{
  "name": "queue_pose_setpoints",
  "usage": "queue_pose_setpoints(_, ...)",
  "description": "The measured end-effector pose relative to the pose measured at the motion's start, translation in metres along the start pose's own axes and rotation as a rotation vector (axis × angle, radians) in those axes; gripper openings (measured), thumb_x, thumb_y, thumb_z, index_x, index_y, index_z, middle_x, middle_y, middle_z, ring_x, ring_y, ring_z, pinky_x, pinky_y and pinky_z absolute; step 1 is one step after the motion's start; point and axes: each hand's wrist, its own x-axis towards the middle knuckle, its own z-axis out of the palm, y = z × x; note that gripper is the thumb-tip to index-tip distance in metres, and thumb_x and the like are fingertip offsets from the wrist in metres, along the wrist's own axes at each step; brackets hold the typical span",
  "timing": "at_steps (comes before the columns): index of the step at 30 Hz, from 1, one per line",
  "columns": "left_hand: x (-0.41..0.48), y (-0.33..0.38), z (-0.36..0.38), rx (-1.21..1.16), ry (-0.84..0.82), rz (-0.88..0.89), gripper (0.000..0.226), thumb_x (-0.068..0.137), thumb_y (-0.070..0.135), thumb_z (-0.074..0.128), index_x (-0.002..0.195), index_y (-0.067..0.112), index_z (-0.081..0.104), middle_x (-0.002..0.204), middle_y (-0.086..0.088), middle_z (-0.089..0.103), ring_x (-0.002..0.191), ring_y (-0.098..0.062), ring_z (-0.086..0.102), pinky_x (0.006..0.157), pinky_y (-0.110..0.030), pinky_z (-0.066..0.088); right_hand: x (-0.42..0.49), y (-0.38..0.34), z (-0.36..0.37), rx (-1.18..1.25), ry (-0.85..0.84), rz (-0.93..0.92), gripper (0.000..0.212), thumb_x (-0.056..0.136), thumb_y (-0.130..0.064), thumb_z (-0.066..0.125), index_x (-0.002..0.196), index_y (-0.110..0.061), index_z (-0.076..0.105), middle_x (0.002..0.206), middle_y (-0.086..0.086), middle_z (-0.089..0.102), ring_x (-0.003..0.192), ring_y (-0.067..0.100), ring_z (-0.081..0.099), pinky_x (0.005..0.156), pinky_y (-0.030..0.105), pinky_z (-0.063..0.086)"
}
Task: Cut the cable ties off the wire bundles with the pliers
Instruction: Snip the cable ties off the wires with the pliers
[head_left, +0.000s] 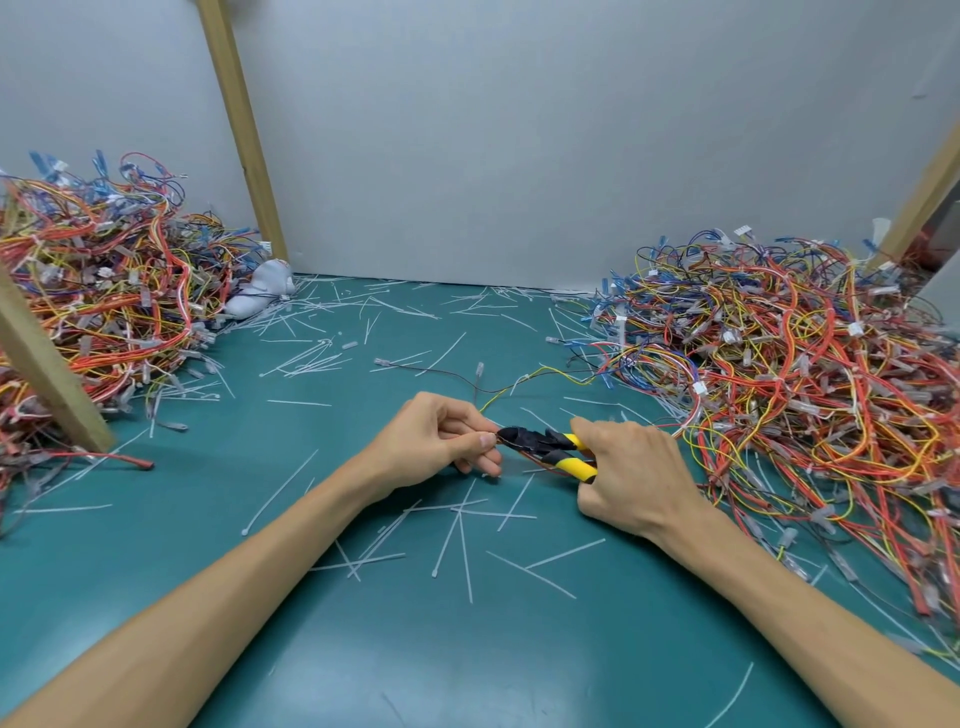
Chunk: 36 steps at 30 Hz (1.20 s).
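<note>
My right hand (631, 470) grips the yellow-and-black handles of the pliers (550, 448), whose black jaws point left. My left hand (441, 439) pinches a thin wire bundle (540, 375) right at the jaw tips; its yellow and dark strands trail back to the right pile. The cable tie itself is hidden between my fingers and the jaws. Both hands hover just above the green mat (415, 649) in the middle of the view.
A large tangle of red, orange, yellow and blue wires (810, 384) fills the right side, another pile (98, 291) the left. Cut white cable ties (462, 525) litter the mat. Wooden posts (49, 364) (241, 124) stand left, a white glove (262, 291) lies at the back wall.
</note>
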Motion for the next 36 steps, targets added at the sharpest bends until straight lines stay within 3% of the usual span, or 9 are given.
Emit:
queue_pose_setpoints(11, 0.002, -0.003, -0.011, 0.216, 0.058, 0.090, 0.013, 0.093, 0.000, 0.059, 0.088, 0.007, 0.068, 0.076, -0.008, 0.074, 0.071, -0.020, 0.073, 0.060, -0.016, 0.050, 0.000, -0.002, 0.003, 0.064, 0.065, -0.006, 0.023, 0.060, -0.033, 0.046, 0.075, -0.020, 0.034, 0.064, -0.001, 0.048, 0.063, 0.031, 0.047, 0.052, 0.033, 0.036)
queue_pose_setpoints(15, 0.003, -0.005, -0.023, 0.306, 0.103, 0.138, 0.014, 0.092, -0.002, 0.059, 0.086, 0.007, 0.068, 0.075, -0.004, 0.074, 0.070, -0.020, 0.073, 0.071, -0.025, 0.057, 0.000, -0.001, 0.005, 0.095, 0.092, 0.006, 0.022, 0.065, -0.036, 0.047, 0.073, -0.021, 0.033, 0.062, -0.004, 0.043, 0.062, 0.029, 0.046, 0.052, 0.033, 0.037)
queue_pose_setpoints(19, 0.002, -0.007, -0.027, 0.529, 0.144, 0.203, 0.016, 0.091, 0.002, 0.061, 0.089, 0.015, 0.069, 0.072, 0.010, 0.071, 0.070, -0.008, 0.067, 0.069, -0.015, 0.049, 0.000, -0.001, 0.004, 0.107, 0.095, -0.036, 0.023, 0.063, -0.032, 0.050, 0.074, -0.023, 0.032, 0.063, -0.006, 0.039, 0.060, 0.026, 0.038, 0.050, 0.032, 0.028)
queue_pose_setpoints(24, 0.004, -0.010, -0.029, 0.818, 0.240, 0.314, 0.016, 0.088, 0.007, 0.064, 0.089, 0.022, 0.069, 0.083, 0.014, 0.068, 0.085, -0.014, 0.058, 0.083, -0.038, 0.045, -0.003, -0.004, -0.005, 0.163, 0.120, -0.191, 0.029, 0.058, -0.023, 0.064, 0.079, -0.022, 0.044, 0.069, -0.006, 0.047, 0.063, 0.025, 0.048, 0.051, 0.031, 0.033)
queue_pose_setpoints(29, 0.007, -0.014, -0.048, 0.895, 0.470, 0.224, 0.025, 0.084, 0.002, 0.068, 0.085, 0.026, 0.072, 0.086, 0.014, 0.066, 0.093, -0.012, 0.045, 0.082, -0.033, 0.026, -0.005, -0.015, -0.010, 0.133, 0.195, -0.349, 0.040, 0.048, -0.021, 0.065, 0.088, -0.017, 0.062, 0.076, -0.004, 0.054, 0.068, 0.021, 0.047, 0.055, 0.029, 0.037)
queue_pose_setpoints(33, 0.006, -0.013, -0.069, 0.911, 0.554, 0.115, 0.029, 0.082, -0.005, 0.065, 0.080, 0.023, 0.073, 0.087, 0.006, 0.069, 0.100, -0.026, 0.052, 0.087, -0.042, 0.038, -0.006, -0.020, -0.013, 0.186, 0.289, -0.422, 0.035, 0.058, -0.023, 0.052, 0.089, -0.015, 0.065, 0.077, -0.002, 0.055, 0.069, 0.022, 0.045, 0.058, 0.032, 0.037)
queue_pose_setpoints(36, 0.004, -0.015, -0.079, 0.904, 0.568, 0.051, 0.046, 0.077, -0.018, 0.051, 0.079, 0.023, 0.074, 0.088, 0.003, 0.071, 0.100, -0.030, 0.054, 0.088, -0.046, 0.042, -0.008, -0.023, -0.014, 0.218, 0.310, -0.447, 0.035, 0.060, -0.021, 0.049, 0.090, -0.014, 0.066, 0.079, 0.000, 0.057, 0.069, 0.024, 0.046, 0.060, 0.034, 0.038)
